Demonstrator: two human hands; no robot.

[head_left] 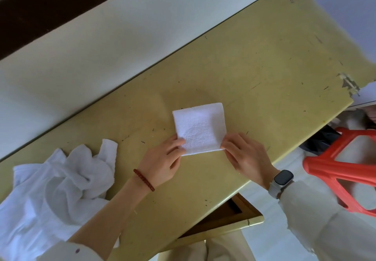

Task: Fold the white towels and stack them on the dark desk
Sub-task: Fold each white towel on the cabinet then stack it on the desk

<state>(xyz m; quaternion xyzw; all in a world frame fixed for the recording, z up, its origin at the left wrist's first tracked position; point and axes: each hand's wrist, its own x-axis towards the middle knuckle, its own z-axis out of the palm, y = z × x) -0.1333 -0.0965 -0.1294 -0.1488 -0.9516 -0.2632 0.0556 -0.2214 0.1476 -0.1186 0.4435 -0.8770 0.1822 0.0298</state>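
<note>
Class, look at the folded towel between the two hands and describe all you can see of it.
The folded towel is white, looks like soft terry cloth, and is folded into a neat, near-square pad of several layers. It lies flat on the yellowish desk, near its front edge. The left hand pinches its near left corner, and the right hand its near right corner. Nothing lies on it.
</note>
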